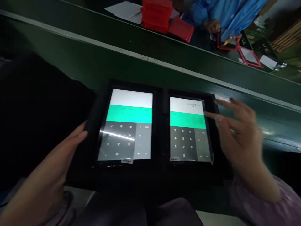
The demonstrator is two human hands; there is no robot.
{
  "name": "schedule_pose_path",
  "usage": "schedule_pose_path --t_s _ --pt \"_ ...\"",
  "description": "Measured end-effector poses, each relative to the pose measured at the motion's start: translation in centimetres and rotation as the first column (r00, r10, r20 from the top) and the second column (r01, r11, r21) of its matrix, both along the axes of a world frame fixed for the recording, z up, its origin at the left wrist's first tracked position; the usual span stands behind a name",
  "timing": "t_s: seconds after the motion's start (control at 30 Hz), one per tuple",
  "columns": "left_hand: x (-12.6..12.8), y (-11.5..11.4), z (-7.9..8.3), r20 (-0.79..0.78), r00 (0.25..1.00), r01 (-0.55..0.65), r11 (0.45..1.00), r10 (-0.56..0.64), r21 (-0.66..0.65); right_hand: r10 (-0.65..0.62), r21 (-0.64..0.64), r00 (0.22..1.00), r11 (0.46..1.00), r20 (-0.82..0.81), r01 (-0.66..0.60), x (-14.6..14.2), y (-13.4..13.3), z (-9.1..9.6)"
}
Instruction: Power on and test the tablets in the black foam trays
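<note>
Tablet (188, 120) just L of R hand (243, 135) (nearer) fingers, spread, holding nil; long axis fore-aft; L hand (53, 161) grasping blk tray (160, 131).

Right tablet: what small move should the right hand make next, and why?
Perhaps a light tap of the right hand on the DEL key of the right tablet: the display shows 87 among smaller blurred characters, while the left tablet shows no readable entry. A fingertip sits by the display's edge, and the left hand grips the black holder.
</note>
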State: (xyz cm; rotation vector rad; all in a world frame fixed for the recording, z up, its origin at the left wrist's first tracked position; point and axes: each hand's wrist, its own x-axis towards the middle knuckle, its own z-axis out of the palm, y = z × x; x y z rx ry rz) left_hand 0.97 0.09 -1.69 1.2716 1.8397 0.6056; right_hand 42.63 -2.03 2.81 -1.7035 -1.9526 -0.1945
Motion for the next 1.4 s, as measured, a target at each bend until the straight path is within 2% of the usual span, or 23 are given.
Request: schedule_pose_path --t_s 0.07,0.13,0.23,0.37,0.5,0.63,0.8,0.9,1.0,1.07,1.17,1.23,1.3,1.4 --pt "0.2 0.1 0.5 0.191 0.979 -0.056 0.991 0.079 -0.124 0.046 -0.019 0.998 0.999 0.038 -0.045 -2.3 1.2 2.0" --pt "0.8 0.1 1.1 0.270 0.951 -0.102 0.979 0.148 -0.176 0.229 -0.029 0.973 0.973 0.043 -0.228 -5.3 2.7 2.3" --pt "1.8 0.2 1.9 0.251 0.937 -0.208 0.964 0.245 -0.164 0.383 -0.121 0.923 0.916 -0.023 -0.383 -9.5 4.9 0.1" --pt "2.6 0.5 2.2 0.261 0.928 -0.226 0.959 0.266 -0.173 0.399 -0.171 0.915 0.899 -0.063 -0.404 -12.4 6.3 -2.7" --pt "2.9 0.5 2.4 0.291 0.921 -0.217 0.961 0.261 -0.173 0.347 -0.195 0.936 0.915 -0.062 -0.352 -12.4 6.3 -3.2" --pt "3.1 0.9 2.7 0.309 0.919 -0.191 0.961 0.247 -0.200 0.266 -0.117 0.963 0.956 -0.045 -0.269 -11.8 6.1 -3.4" --pt "3.8 3.2 3.1 0.310 0.939 -0.116 0.987 0.146 -0.113 0.333 -0.081 0.943 0.939 -0.011 -0.333 -12.7 5.9 -4.0" --pt "4.3 4.6 3.2 0.310 0.946 -0.070 0.993 0.098 -0.099 0.306 -0.049 0.952 0.951 -0.011 -0.306 -12.5 5.9 -4.0" --pt "4.3 5.3 2.6 0.278 0.960 -0.034 0.999 0.039 -0.022 0.286 -0.036 0.958 0.957 -0.028 -0.287 -12.0 5.9 -3.8" --pt "4.0 5.3 1.9 0.257 0.966 0.013 0.999 -0.021 0.031 0.352 -0.040 0.934 0.934 -0.059 -0.355 -12.2 5.7 -3.7" --pt "3.4 5.2 0.8 0.236 0.966 0.078 0.991 -0.102 0.106 0.517 -0.098 0.851 0.846 -0.093 -0.524 -13.6 5.3 -3.4" --pt "3.1 5.2 0.1 0.210 0.967 0.115 0.981 -0.146 0.155 0.581 -0.167 0.810 0.793 -0.076 -0.585 -14.5 5.0 -3.2" --pt "2.9 5.3 -0.3 0.182 0.968 0.143 0.976 -0.172 0.165 0.586 -0.192 0.808 0.788 -0.060 -0.585 -14.7 4.9 -2.9" --pt "2.8 5.4 -0.4 0.134 0.976 0.156 0.979 -0.173 0.128 0.514 -0.086 0.853 0.849 -0.092 -0.521 -13.6 5.1 -2.7"
